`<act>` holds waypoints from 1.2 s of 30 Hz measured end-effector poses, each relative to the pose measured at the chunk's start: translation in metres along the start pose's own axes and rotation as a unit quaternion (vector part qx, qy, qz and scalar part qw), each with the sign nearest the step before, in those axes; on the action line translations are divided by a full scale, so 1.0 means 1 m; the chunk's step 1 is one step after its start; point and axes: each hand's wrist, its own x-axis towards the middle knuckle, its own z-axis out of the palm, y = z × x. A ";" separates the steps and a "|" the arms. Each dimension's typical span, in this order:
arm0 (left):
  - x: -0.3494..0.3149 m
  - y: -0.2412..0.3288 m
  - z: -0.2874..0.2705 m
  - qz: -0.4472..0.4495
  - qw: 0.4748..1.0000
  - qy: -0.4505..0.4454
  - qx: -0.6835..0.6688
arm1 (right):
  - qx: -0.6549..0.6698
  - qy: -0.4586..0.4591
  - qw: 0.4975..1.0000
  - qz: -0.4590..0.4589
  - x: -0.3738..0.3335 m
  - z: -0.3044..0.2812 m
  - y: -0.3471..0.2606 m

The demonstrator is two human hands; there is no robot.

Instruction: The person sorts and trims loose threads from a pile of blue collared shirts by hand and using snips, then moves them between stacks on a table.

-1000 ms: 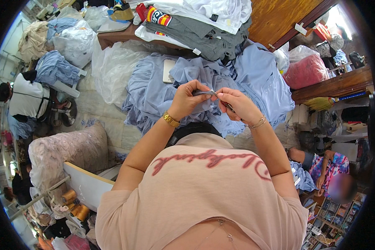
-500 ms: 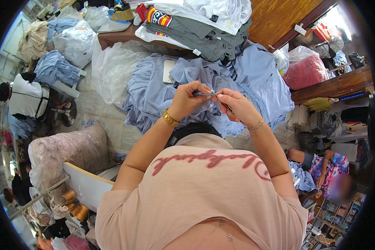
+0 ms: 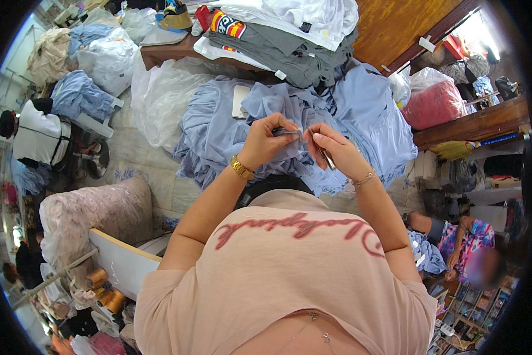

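Note:
My left hand (image 3: 265, 141) is closed in a pinch on a small fold of blue-grey cloth (image 3: 286, 132). Close to its right, my right hand (image 3: 342, 149) is wrapped round slim metal thread snips (image 3: 327, 160), whose back end shows below the fingers. The tip points toward the cloth, with a narrow gap between the two hands. Under and beyond both hands lies a heap of light blue garments (image 3: 210, 121). A white phone (image 3: 240, 102) rests on that heap, beyond my left hand.
Folded grey shirts (image 3: 313, 56) are stacked at the far side. Clear plastic (image 3: 159, 106) lies left of the heap. A wrapped bundle (image 3: 97, 213) and a white board (image 3: 121, 260) stand at near left. A co-worker (image 3: 467, 236) sits at right; a broom (image 3: 455, 148) lies beyond.
My right hand has drawn slightly away from the left, opening a gap at the cloth. The metal snips have tilted, and more of them shows below my fingers.

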 end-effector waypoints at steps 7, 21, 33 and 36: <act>0.002 0.011 0.003 0.098 0.989 0.011 0.109 | -0.391 0.129 0.880 -0.236 0.016 -0.003 0.006; -0.003 0.014 0.004 0.229 0.945 0.011 0.233 | 0.050 0.119 0.992 -0.012 0.016 0.010 0.015; -0.005 0.009 0.019 0.045 0.990 0.111 0.075 | -0.309 0.244 0.895 -0.209 0.020 0.021 0.007; -0.007 0.009 0.018 0.026 0.993 0.104 0.052 | -0.229 0.198 0.944 -0.128 0.021 0.017 0.006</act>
